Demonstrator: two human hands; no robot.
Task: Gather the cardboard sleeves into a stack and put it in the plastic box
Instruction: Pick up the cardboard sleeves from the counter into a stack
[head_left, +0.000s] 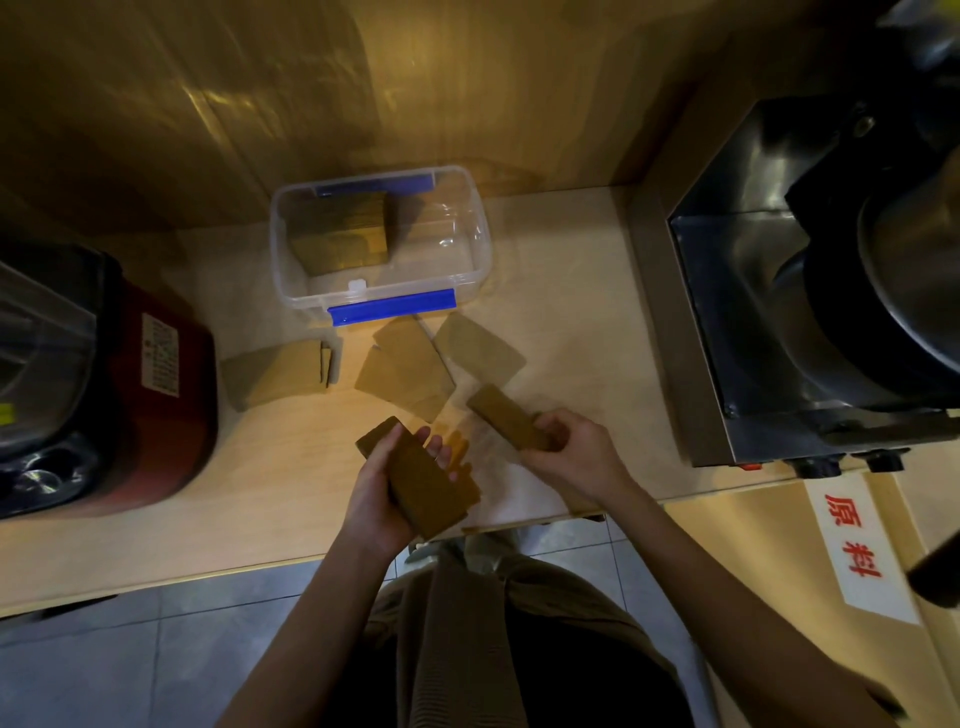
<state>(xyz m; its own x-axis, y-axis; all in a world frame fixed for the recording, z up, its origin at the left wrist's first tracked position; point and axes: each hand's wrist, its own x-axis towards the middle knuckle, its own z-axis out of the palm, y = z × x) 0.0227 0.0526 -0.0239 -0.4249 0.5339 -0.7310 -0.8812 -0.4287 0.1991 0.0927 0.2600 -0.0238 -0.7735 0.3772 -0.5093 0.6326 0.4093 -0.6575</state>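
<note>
Gripping a thick stack of cardboard sleeves (423, 486), the left hand (382, 486) has its thumb on top and its fingers (439, 449) curled beneath the far edge. The right hand (574, 449) closes around one end of a smaller stack (506, 415), fingers wrapped over it. Loose sleeves (408, 366) lie on the counter (571, 291) between both hands and the plastic box (470, 275), which holds another stack (340, 236).

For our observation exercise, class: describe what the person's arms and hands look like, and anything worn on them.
Both forearms are bare, with no sleeves in view. The left hand and right hand wear no gloves, and no watch or bracelet shows at the wrists. A small dark mark on one left finger could be a ring; too small to tell.
</note>
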